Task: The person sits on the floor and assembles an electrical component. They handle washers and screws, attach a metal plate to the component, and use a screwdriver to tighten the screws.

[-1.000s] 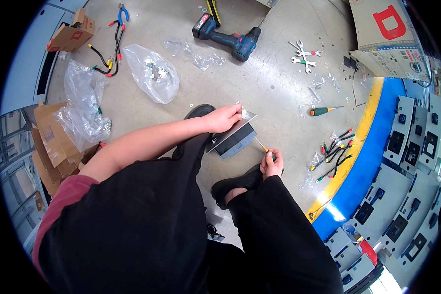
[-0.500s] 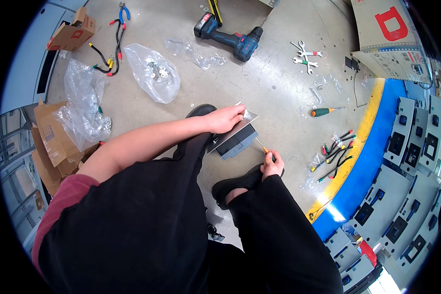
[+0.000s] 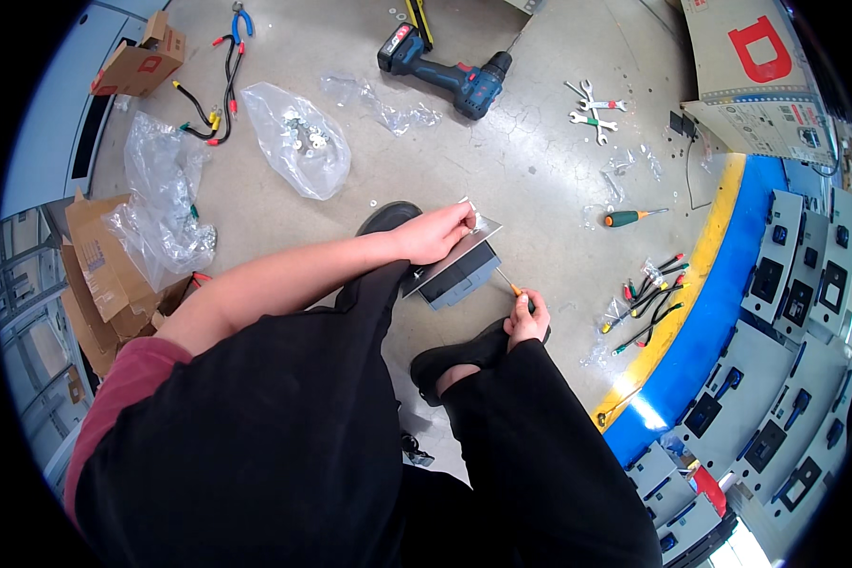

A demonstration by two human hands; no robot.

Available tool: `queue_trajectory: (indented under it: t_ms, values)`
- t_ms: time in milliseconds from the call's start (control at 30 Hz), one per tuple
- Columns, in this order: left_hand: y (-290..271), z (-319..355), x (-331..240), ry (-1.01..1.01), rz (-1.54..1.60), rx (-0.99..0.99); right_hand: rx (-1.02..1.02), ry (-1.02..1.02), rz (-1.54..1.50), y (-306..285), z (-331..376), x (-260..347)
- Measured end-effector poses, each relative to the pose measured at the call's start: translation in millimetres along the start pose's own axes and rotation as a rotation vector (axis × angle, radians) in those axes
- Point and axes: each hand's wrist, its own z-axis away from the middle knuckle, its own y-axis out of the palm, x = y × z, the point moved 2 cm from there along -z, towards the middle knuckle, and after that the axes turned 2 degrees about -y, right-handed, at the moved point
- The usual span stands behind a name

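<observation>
My left hand (image 3: 434,235) grips the upper edge of a metal plate (image 3: 454,254), its fingers curled over the rim near a small pale piece I cannot make out. A grey and black box-shaped device (image 3: 462,278) is attached to the plate's right side. My right hand (image 3: 526,317) is closed round the orange handle of a screwdriver (image 3: 514,287). Its thin shaft points up and left, toward the right side of the device; whether the tip touches a screw is too small to tell. Plate and device stand tilted between my shoes.
Ahead lie a cordless drill (image 3: 450,76), a clear bag of washers (image 3: 303,142) and several wrenches (image 3: 594,112). A green-handled screwdriver (image 3: 630,218) and short cables (image 3: 648,298) are at the right. Cardboard (image 3: 104,265), crumpled plastic (image 3: 161,204) and pliers (image 3: 243,21) lie left.
Almost nothing differs. The view has shifted very slightly; both hands keep their grip and the screwdriver stays against or close to the device.
</observation>
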Motion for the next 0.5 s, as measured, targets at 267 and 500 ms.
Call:
queue_trajectory:
  t_ms: [267,500]
  values:
    - [1.8,-6.4,-6.7,-0.106,-0.097,-0.082,0.013,-0.010,0.028,-0.8,1.0,-0.6]
    - [1.8,-6.2,-1.1,-0.104,-0.161,-0.009,0.056,-0.017,-0.016,3.2,6.5,4.9]
